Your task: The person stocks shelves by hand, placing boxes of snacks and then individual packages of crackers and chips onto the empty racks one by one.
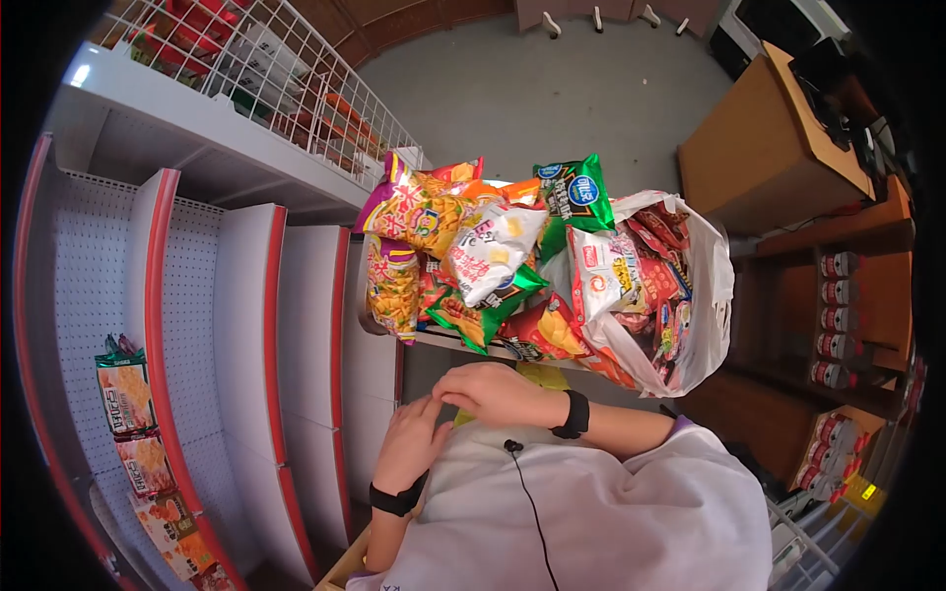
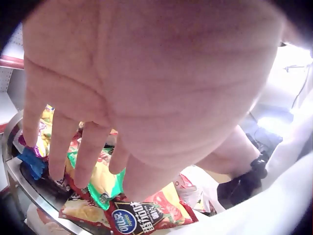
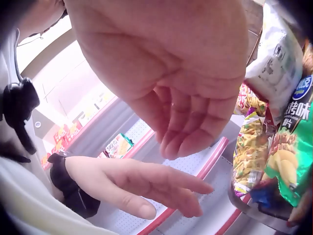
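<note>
In front of my body, my left hand [image 1: 409, 448] is raised with its fingers extended, and nothing is in it. Its bare palm fills much of the left wrist view. My right hand [image 1: 507, 394] is just beside it, fingertips close to the left hand's fingers. Loosely bent, empty fingers show on it in the right wrist view. Beyond both hands is a cart [image 1: 448, 342] heaped with snack bags. Among them are a white chip bag [image 1: 493, 251], a purple and yellow bag [image 1: 419, 212], a green bag [image 1: 572, 197] and a red bag [image 1: 542, 330].
A white plastic bag [image 1: 711, 295] full of snack packs sits at the cart's right end. Shelves with red edges [image 1: 271, 345] line the left, one holding several snack packs [image 1: 128, 394]. Wooden cabinets [image 1: 759, 148] and bottles [image 1: 838, 320] are on the right.
</note>
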`<state>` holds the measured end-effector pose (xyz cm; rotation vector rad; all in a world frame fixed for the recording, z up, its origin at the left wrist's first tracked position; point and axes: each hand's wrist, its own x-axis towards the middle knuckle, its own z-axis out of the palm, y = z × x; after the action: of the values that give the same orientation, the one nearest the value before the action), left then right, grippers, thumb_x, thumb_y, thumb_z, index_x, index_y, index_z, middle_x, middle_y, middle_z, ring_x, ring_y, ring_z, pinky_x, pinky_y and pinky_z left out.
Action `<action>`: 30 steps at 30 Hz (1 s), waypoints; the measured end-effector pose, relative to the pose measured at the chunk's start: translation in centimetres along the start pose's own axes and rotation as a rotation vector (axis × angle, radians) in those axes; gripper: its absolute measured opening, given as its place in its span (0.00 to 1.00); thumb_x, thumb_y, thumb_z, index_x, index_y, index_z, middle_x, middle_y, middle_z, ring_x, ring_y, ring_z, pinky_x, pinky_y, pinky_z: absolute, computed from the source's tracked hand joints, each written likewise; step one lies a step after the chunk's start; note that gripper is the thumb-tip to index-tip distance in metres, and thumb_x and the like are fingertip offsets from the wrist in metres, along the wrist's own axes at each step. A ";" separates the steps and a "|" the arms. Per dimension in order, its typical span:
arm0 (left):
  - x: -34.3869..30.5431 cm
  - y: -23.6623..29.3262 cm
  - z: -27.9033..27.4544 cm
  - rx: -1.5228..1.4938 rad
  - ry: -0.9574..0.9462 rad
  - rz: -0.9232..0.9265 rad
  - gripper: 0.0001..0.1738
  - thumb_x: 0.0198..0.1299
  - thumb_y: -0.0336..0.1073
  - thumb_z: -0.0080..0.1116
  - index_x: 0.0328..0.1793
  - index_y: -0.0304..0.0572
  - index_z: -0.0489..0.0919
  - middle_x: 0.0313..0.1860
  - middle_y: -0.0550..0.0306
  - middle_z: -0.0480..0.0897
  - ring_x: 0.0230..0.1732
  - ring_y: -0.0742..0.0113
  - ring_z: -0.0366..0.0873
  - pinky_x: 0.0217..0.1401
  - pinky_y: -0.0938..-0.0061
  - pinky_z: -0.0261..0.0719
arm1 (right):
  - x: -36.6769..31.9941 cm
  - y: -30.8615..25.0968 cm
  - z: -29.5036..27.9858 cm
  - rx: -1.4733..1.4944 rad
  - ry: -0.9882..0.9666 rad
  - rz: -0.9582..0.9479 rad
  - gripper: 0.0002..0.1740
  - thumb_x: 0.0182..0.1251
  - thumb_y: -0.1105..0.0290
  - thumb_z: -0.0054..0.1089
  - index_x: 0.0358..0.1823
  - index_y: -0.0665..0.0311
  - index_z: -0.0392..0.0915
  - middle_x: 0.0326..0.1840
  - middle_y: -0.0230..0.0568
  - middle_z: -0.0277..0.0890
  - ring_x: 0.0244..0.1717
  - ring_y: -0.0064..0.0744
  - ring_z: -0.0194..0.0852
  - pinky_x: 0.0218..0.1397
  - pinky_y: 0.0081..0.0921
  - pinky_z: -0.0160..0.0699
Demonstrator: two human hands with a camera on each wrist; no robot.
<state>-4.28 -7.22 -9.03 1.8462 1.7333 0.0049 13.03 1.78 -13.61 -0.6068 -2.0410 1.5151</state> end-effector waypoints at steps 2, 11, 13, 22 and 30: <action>1.2 1.6 0.8 0.015 -0.059 0.025 0.24 0.56 0.36 0.59 0.59 0.37 0.72 0.53 0.44 0.78 0.54 0.47 0.74 0.61 0.56 0.69 | -1.1 0.6 -1.7 0.019 0.021 0.013 0.07 0.65 0.68 0.55 0.41 0.61 0.77 0.39 0.41 0.78 0.41 0.46 0.77 0.43 0.38 0.76; -0.4 3.6 1.2 0.032 -0.058 -0.046 0.29 0.57 0.37 0.59 0.66 0.43 0.69 0.54 0.46 0.77 0.56 0.49 0.74 0.63 0.55 0.67 | -2.9 0.0 -5.6 0.096 0.051 0.069 0.07 0.67 0.71 0.55 0.43 0.64 0.78 0.35 0.41 0.78 0.35 0.35 0.80 0.39 0.28 0.77; -0.7 4.0 1.5 0.020 -0.011 -0.058 0.28 0.57 0.37 0.58 0.66 0.43 0.69 0.54 0.47 0.77 0.57 0.49 0.74 0.63 0.55 0.67 | -2.8 -0.5 -6.9 0.145 0.058 0.163 0.07 0.68 0.74 0.54 0.43 0.66 0.78 0.34 0.39 0.78 0.32 0.29 0.79 0.36 0.24 0.77; -5.4 2.0 3.7 -0.022 0.111 -0.117 0.28 0.58 0.37 0.58 0.66 0.45 0.69 0.55 0.50 0.77 0.57 0.54 0.73 0.63 0.59 0.66 | -1.3 0.1 -12.1 -0.046 0.649 0.263 0.06 0.69 0.73 0.55 0.41 0.67 0.78 0.28 0.28 0.74 0.28 0.15 0.68 0.31 0.14 0.66; -9.2 -0.4 6.4 -0.098 0.156 -0.261 0.28 0.58 0.38 0.58 0.66 0.45 0.69 0.55 0.49 0.77 0.57 0.52 0.74 0.62 0.60 0.67 | 1.4 -0.6 -14.7 -0.481 0.700 0.116 0.09 0.70 0.69 0.55 0.42 0.67 0.77 0.33 0.37 0.74 0.31 0.26 0.70 0.34 0.23 0.70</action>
<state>-3.44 -18.28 -10.88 1.5741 2.0338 0.1303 21.42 13.16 -9.34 -1.2516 -1.8008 0.6843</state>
